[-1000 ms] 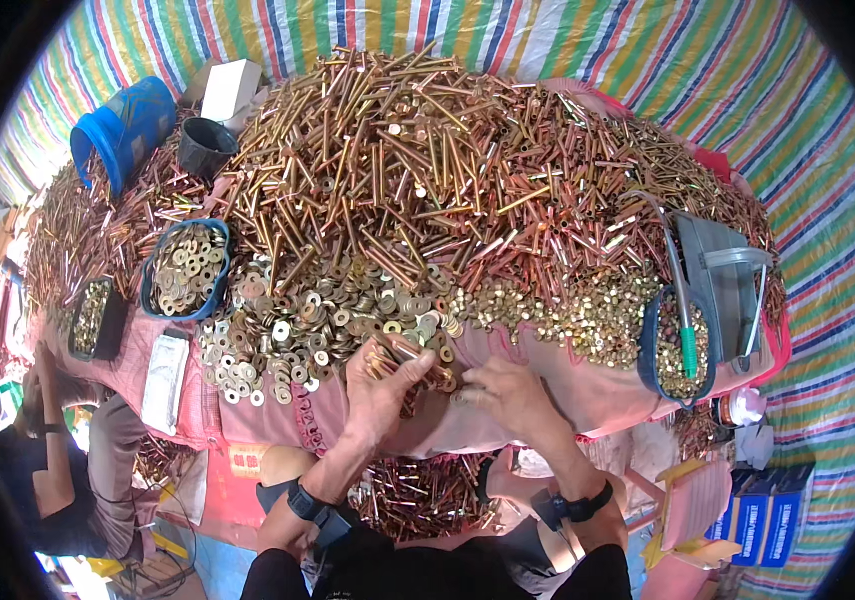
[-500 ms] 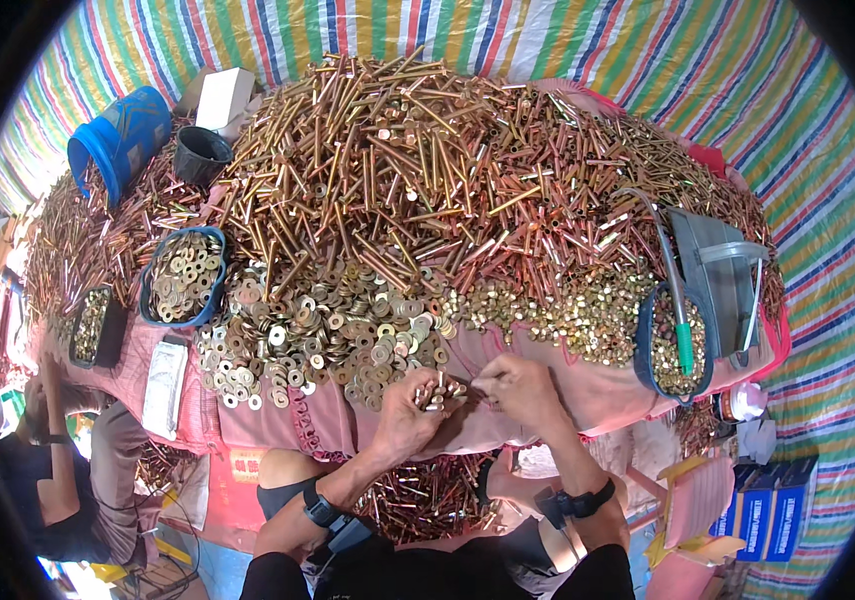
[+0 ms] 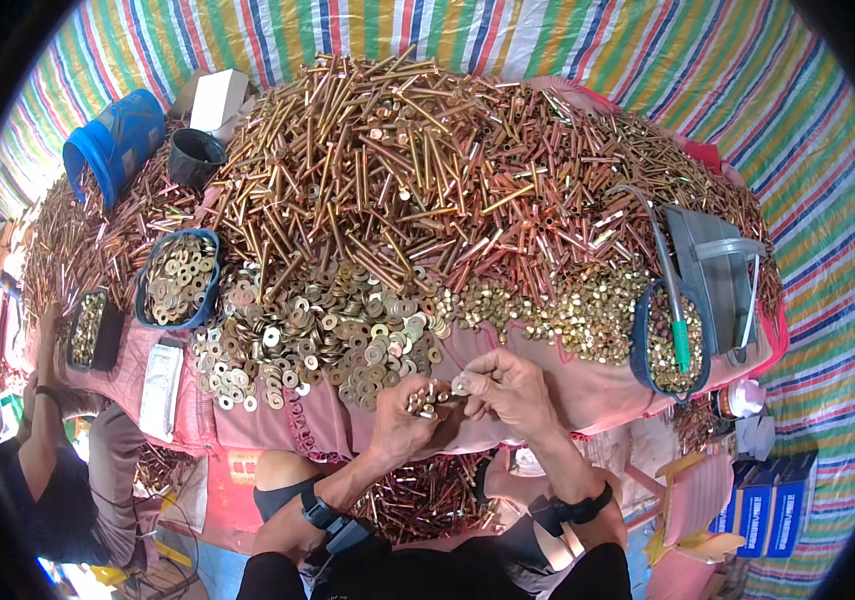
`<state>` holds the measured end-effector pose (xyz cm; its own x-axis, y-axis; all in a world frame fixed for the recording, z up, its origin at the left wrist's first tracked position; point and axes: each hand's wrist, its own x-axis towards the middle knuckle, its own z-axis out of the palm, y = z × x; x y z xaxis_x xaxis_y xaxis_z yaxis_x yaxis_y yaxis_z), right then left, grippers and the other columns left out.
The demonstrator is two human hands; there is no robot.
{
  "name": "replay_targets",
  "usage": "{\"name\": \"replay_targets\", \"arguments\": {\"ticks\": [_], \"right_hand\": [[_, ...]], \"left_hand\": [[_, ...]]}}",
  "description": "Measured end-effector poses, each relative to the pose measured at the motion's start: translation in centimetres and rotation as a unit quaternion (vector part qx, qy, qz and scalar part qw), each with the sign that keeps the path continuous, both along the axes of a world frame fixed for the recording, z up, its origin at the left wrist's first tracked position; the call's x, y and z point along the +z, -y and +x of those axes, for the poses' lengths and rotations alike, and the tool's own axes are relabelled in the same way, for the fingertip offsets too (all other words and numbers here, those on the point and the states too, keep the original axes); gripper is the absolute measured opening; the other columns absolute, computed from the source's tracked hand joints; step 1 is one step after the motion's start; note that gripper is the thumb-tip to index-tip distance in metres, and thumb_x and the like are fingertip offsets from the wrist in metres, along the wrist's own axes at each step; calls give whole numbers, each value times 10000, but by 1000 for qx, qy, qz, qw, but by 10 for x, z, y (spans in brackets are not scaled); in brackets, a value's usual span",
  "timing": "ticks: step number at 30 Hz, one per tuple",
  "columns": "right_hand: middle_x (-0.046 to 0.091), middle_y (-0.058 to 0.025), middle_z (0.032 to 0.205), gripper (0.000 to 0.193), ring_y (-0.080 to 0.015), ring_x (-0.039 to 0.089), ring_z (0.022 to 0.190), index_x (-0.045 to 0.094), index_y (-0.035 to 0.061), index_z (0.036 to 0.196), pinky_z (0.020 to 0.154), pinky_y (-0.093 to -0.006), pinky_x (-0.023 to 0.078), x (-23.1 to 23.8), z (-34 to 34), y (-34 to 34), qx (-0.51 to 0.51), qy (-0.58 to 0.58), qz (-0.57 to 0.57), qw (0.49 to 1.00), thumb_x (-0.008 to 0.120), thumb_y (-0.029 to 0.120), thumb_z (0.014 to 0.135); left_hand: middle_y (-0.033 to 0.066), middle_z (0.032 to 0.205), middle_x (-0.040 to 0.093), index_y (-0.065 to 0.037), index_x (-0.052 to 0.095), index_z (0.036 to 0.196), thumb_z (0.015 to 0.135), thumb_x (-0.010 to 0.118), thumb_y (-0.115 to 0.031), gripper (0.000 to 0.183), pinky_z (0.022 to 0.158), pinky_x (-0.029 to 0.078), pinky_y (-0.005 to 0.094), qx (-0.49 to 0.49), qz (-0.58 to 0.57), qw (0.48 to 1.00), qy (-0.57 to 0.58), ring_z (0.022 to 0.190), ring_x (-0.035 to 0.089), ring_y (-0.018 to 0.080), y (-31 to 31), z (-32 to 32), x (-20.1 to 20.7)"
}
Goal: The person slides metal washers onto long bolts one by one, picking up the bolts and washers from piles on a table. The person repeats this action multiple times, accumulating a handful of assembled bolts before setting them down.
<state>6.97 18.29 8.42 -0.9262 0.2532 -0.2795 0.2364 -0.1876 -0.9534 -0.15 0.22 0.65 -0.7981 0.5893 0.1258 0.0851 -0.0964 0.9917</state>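
Head view: I see the left hand (image 3: 406,418) wrapped round a bundle of slim coppery-gold metal bolts (image 3: 429,399) — rigid, probably weighty and slippery, best gripped mid-shank — while the right hand (image 3: 511,393) pinches a small brassy metal piece (image 3: 461,384) just beside.

I count two hands (image 3: 403,422) of mine, two blue tubs (image 3: 176,327), one blue bucket (image 3: 138,128), one black pot (image 3: 193,165), one black tray (image 3: 108,335), one green-handled tool (image 3: 682,345). Bolts (image 3: 378,180), washers (image 3: 288,335), nuts (image 3: 568,315): heaped, too many for me to count.
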Motion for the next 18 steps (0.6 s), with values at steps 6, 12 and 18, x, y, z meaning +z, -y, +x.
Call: {"name": "replay_targets", "arguments": {"ticks": [6,12,18], "right_hand": [[705,-103,969,223,-144,722,786,663,-41,1064,644,-273,605,-7,0,1,-9,-37,107,994,770,133,973],[628,-128,1103,206,-175,705,860,708,-12,1116,712,-271,603,-13,-18,-55,-187,-105,455,864,774,49,931],[646,-132,984,305,-265,706,797,741,66,1174,675,-365,576,-29,-40,-96,-152,-106,611,770,750,-22,882]], "left_hand": [[60,877,714,-4,690,1022,896,735,-29,136,730,537,289,44,40,998,-24,797,654,112,-5,6,-10],[60,983,739,16,669,1042,904,731,112,179,807,575,284,4,109,993,42,900,683,114,-6,1,-25],[74,1021,749,18,668,1041,914,724,100,161,810,573,280,8,90,995,34,890,691,117,-5,6,-22]]}}
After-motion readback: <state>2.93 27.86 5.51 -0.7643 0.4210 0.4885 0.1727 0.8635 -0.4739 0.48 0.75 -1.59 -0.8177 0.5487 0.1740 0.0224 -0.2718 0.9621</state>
